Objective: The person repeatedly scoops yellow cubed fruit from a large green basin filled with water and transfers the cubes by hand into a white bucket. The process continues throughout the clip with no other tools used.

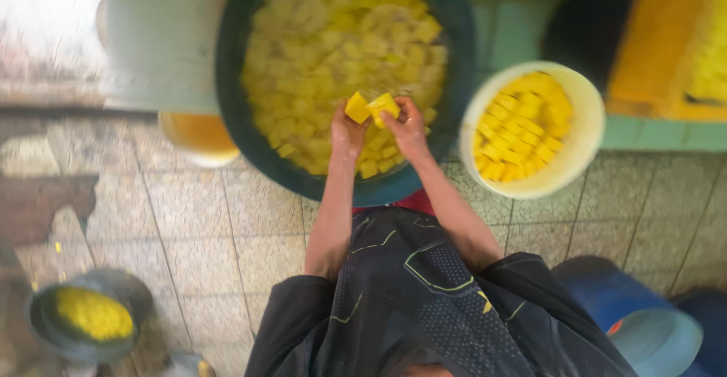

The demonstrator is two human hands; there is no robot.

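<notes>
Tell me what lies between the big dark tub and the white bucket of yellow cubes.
In the head view, nothing sits between the dark tub and the white bucket; only a narrow strip of tiled floor shows, and their rims look nearly touching.

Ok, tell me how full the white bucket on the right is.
Nearly full: the white bucket holds yellow cubes heaped close to its rim, with only a strip of inner wall showing on the right.

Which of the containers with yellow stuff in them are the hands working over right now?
The big dark green tub of pale yellow chunks. Both hands hold yellow pieces above it; the white bucket sits to its right, the small grey bowl far off at lower left.
</notes>
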